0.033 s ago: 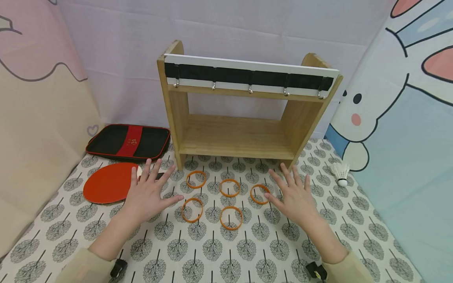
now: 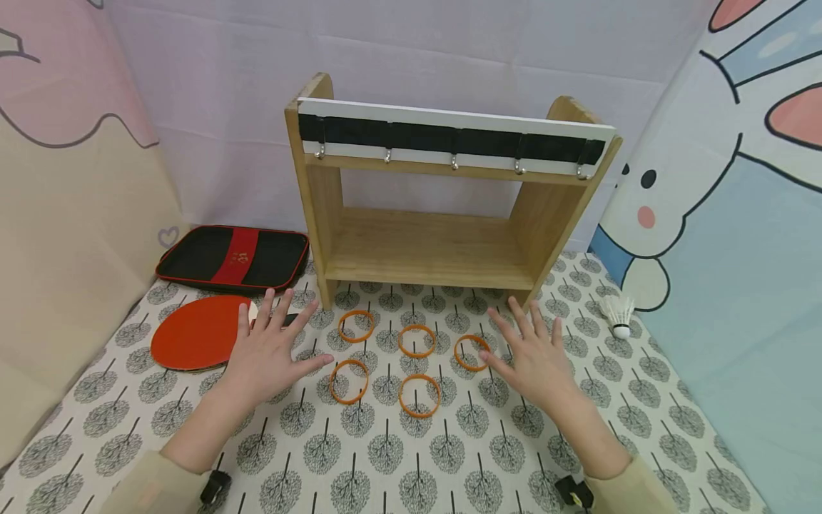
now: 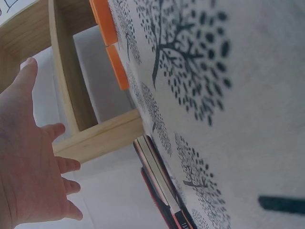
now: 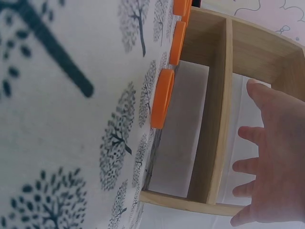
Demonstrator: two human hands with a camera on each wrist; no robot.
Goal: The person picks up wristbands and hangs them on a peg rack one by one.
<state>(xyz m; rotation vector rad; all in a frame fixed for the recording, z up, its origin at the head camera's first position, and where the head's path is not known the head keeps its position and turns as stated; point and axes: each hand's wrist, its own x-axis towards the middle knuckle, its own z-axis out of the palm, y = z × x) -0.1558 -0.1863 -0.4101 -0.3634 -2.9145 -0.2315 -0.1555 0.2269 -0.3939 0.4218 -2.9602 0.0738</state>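
Observation:
Several orange rings (image 2: 419,396) lie flat on the tree-patterned cloth between the two hands. My left hand (image 2: 266,360) is held over the cloth with its fingers spread, holding nothing; it partly hides a red table tennis paddle (image 2: 200,333). On the other side, my right hand (image 2: 536,360) also has its fingers spread and holds nothing. Its thumb overlaps the edge of the rightmost orange ring (image 2: 457,355) in the head view. The right wrist view shows this hand (image 4: 281,157) raised above the cloth, apart from the orange ring (image 4: 163,98).
Behind the rings stands a wooden shelf (image 2: 430,246) with a white and black strip (image 2: 420,135) bearing several metal hooks (image 2: 454,163). A black and red case (image 2: 193,255) lies at the back left. A shuttlecock (image 2: 619,318) rests near the right edge.

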